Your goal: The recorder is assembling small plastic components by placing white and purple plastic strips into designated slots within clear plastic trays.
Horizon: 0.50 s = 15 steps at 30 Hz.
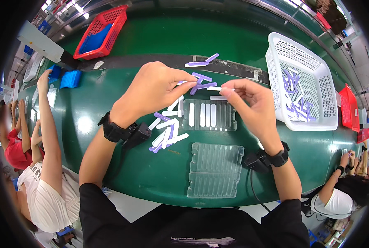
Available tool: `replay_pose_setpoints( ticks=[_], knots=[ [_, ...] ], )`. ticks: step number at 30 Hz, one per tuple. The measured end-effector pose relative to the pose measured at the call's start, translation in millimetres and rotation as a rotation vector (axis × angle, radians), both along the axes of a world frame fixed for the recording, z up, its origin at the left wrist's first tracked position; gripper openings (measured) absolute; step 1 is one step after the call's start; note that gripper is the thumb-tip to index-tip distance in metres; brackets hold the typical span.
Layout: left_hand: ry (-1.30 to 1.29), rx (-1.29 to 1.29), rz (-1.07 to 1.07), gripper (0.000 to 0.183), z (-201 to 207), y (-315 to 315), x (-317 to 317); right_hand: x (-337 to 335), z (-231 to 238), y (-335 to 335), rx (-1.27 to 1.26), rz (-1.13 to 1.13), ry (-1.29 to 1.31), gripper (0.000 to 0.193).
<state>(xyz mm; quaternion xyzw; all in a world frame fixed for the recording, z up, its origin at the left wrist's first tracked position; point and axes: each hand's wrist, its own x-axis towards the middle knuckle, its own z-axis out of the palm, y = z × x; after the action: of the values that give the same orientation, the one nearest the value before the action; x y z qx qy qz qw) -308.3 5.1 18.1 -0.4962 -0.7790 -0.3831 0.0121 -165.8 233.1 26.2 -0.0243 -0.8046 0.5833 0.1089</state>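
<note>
My left hand [157, 87] is closed in a pinch, with a small purple strip [181, 82] showing partly between finger and thumb. Opposite it, my right hand [252, 103] pinches a slim white strip [213, 88] at its right end. Several purple strips [204, 77] lie crossed just beyond the fingertips. Below both hands is a clear slotted plastic tray [186, 120] with several white strips [203, 115] standing side by side in its grooves. A loose pile of white and purple strips [168, 134] lies left of the tray, under my left wrist.
A second clear slotted tray [215, 170] lies nearer me. At right stands a white perforated basket [289, 126] of purple and white strips, beside a red basket [349, 109]. Far left are a red basket [120, 25] and blue trays [71, 79]. Co-workers sit on both sides.
</note>
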Motion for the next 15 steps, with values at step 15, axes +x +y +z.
replay_pose_setpoints(
  ticks=[15],
  knots=[
    [0.395,-0.406,-0.186,0.019,13,-4,40,27,-6,14,0.72,0.306,0.214,0.024]
  ],
)
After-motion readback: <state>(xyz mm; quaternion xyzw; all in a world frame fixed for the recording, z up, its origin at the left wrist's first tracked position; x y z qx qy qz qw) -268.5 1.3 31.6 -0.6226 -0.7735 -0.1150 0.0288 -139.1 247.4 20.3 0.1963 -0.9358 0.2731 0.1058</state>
